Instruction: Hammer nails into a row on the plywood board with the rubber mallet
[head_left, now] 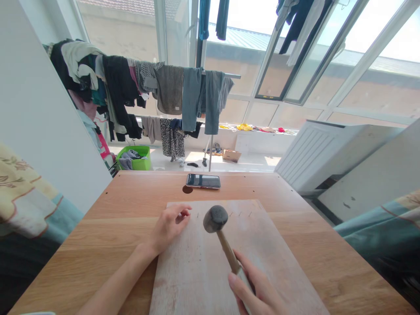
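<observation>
My right hand (257, 284) is wrapped round the grip of a rubber mallet (226, 249) with a wooden shaft. Its black head (215, 218) is raised over the far part of a worn wooden board (226, 280). Several thin nails (240, 214) stand in a row near the board's far edge, and the mallet head covers part of that row. At the board's far left corner rests my left hand (170, 225). Its fingers are loosely bent with a gap to the thumb, and I see nothing held in them. One nail (197, 215) stands just right of its fingertips.
Beneath the board is a wooden table (114, 232). A phone (203, 181) lies beyond the board, beside a round dark hole (187, 189). Past the table are a drying rack hung with clothes (193, 96), a green basket (141, 163) and a white slatted panel (305, 153).
</observation>
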Motion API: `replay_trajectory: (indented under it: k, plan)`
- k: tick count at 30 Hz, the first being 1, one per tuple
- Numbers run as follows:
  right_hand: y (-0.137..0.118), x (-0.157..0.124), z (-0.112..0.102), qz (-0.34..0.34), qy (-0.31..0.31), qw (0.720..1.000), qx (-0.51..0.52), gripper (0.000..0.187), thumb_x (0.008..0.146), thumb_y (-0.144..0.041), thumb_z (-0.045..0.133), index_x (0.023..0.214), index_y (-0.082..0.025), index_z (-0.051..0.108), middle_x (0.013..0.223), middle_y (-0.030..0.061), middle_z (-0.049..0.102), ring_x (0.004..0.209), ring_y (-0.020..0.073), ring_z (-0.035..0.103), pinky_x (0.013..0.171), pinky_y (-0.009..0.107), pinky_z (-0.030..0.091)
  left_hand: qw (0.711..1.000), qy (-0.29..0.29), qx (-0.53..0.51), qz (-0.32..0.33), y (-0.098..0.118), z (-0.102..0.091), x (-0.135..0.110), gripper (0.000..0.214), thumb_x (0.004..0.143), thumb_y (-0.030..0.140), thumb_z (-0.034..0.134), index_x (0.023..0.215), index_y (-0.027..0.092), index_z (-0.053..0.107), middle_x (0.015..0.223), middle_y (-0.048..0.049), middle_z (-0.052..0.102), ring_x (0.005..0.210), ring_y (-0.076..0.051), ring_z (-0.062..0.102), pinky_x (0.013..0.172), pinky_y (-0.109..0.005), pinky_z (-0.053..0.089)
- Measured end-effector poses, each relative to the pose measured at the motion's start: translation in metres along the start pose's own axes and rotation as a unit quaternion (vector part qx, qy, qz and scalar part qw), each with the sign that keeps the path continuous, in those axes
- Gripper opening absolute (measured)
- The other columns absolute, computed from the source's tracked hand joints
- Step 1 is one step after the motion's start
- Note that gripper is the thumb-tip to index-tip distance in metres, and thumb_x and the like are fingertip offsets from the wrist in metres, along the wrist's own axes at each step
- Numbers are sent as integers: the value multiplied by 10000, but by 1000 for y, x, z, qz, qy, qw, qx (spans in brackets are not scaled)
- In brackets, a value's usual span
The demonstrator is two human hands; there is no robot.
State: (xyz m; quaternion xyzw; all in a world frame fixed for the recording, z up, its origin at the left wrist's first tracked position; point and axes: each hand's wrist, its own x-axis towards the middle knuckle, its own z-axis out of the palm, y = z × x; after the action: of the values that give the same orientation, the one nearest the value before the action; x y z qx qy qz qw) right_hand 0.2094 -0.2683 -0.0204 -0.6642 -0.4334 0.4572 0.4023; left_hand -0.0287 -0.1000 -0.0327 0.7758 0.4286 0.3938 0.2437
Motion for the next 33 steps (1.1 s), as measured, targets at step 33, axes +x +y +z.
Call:
replay_trajectory:
  k: [33]
  plan:
    - [-15,-10,-20,60,9,944,325,683,831,-665,671,1336,-251,471,571,-92,572,330,100,540,332,170,372,999,-12,30,5,-2,1,-2,417,832,220,648,1244,212,588,1027,-28,733,858,-180,678,875,-354,567]
